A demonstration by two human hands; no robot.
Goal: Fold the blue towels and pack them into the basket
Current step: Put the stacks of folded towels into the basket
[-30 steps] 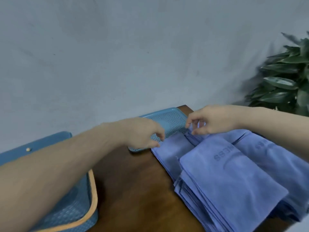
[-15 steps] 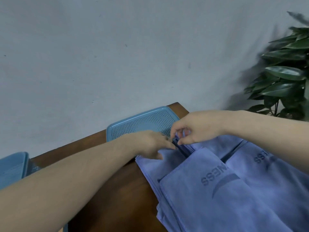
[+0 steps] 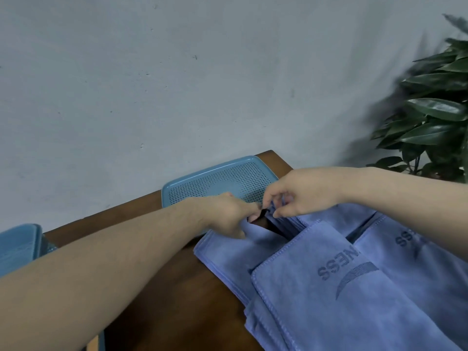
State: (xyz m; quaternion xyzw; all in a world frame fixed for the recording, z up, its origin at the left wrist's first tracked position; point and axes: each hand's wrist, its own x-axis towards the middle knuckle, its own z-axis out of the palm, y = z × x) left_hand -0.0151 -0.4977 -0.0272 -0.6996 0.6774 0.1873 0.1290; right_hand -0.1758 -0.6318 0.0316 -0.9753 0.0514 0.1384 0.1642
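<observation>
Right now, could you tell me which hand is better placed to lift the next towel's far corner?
Probably the right hand: its fingertips already pinch the towel stack at its far corner, while the left hand grips a lower towel's edge.

You're facing a plain grey wall (image 3: 177, 84); dark brown wooden table (image 3: 172, 300) sits against it, green leafy plant (image 3: 435, 117) at far right, soft even light.

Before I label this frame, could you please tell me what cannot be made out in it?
- Basket: head view, cut off by the left edge and covered by the left forearm; its contents are hidden.
- Towels: run off the right and bottom edges, so their number is unclear.
- Towel corner between left hand and right hand: fingers cover it.
- Lettering on the towels: partly covered by the right forearm and overlapping cloth.
</observation>
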